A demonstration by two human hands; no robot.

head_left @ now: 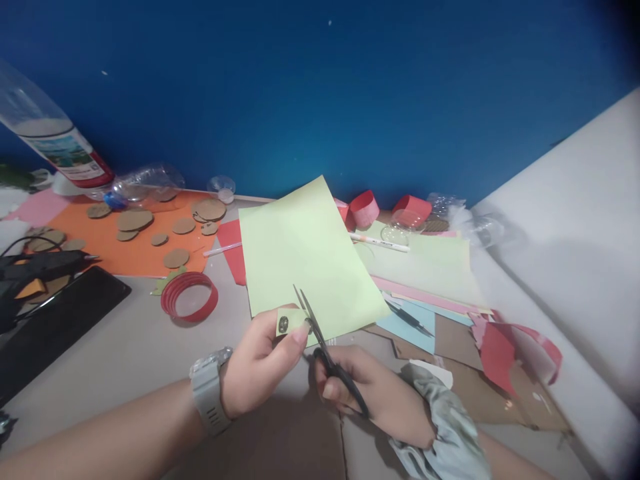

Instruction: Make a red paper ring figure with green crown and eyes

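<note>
My left hand [270, 360], with a grey watch at the wrist, pinches a small pale-green piece of paper [287, 321] bearing dark drawn marks. Black-handled scissors [325, 357] are in my right hand [373, 387], its fingers in the loops. Their blades are slightly apart and point up and left, right beside the small piece near my left thumb. Whether the blades touch the paper is hard to make out. Behind both hands lies a large pale-green sheet [305, 253].
An orange sheet [115, 250] with several cardboard discs and a red ring [189, 298] are at left. A black phone [63, 327] and a tilted plastic bottle [55, 127] stand farther left. At right are a craft knife [407, 317], paper sheets and red scraps [500, 353].
</note>
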